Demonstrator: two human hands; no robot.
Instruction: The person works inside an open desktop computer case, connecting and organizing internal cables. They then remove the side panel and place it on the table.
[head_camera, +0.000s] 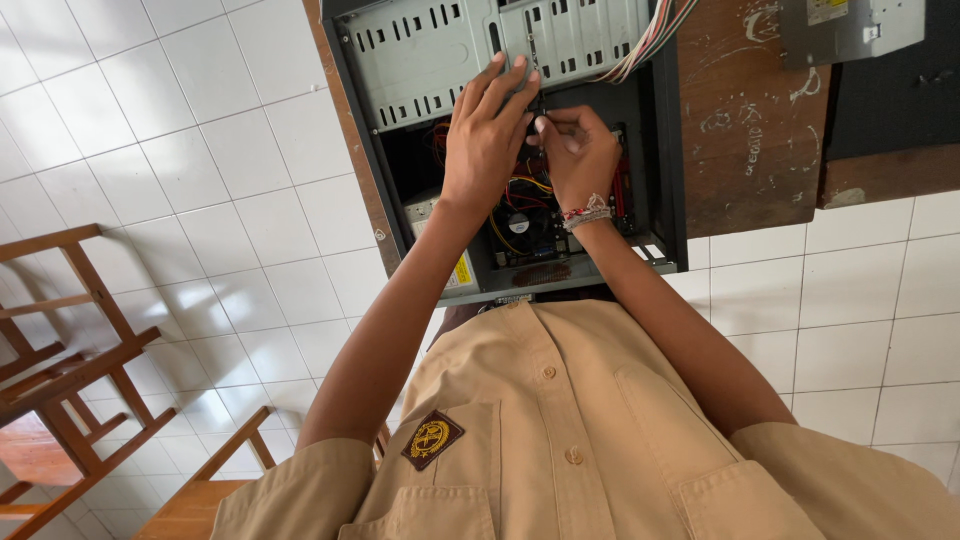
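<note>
Left hand (487, 130) flat, fingers spread, pressed on the grey drive cage (430, 50) inside the open computer case (665, 150).
Right hand (577, 150) pinched narrow on a small part just beside it; can't tell what. Case sits at the wooden desk's (745, 140) near edge.

The open side of the computer case (520, 150) is crowded: the upper part is blocked by the metal drive cage (430, 50), the lower part by tangled cables (520, 190) and a fan (518, 222). Free room is left on the bare wooden tabletop (745, 130) beside it.
</note>
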